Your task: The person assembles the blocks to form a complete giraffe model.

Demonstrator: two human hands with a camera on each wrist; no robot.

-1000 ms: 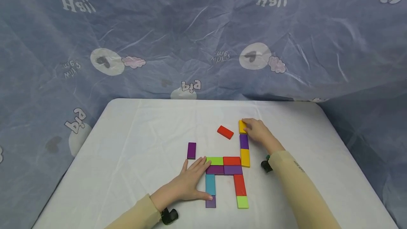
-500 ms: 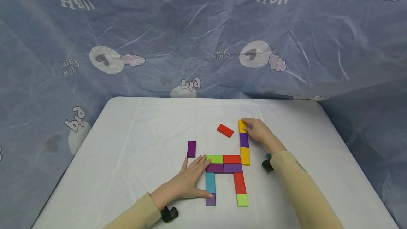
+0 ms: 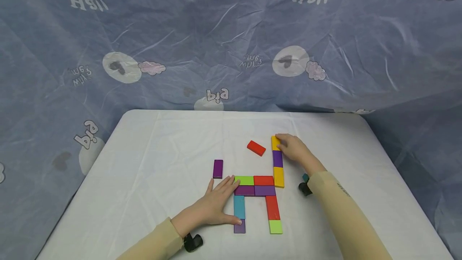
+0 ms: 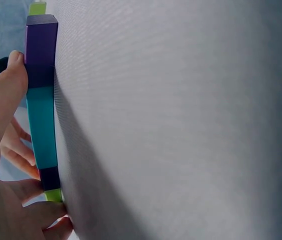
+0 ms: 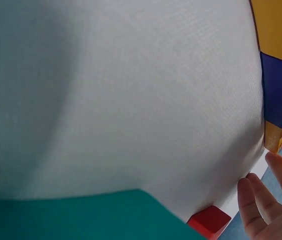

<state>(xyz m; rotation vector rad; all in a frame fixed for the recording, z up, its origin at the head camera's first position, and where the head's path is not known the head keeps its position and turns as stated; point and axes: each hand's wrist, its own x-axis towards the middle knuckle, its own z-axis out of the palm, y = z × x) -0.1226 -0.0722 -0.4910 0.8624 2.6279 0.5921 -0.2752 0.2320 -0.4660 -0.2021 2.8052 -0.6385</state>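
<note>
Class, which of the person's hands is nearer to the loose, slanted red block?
Right. The right hand is right of the red block, touching the far yellow block; the left hand is farther off, left of it and lower in the head view.

left hand [image 3: 213, 208] bars teal block [image 3: 239, 206] leftward, not rightward.

- Head view: from above the near side, facing forward and down; widest, taking in the bench [image 3: 162, 143], left hand [image 3: 212, 208], right hand [image 3: 295, 149] and patterned backdrop [image 3: 202, 31];
- Left wrist view: low, very near, rolled sideways, facing right across the bench; shares the teal block [image 4: 42, 127] with the head view;
- Right wrist view: equally low and near, also rolled; shares the yellow-and-purple column [image 5: 279, 87] with the head view.
</note>
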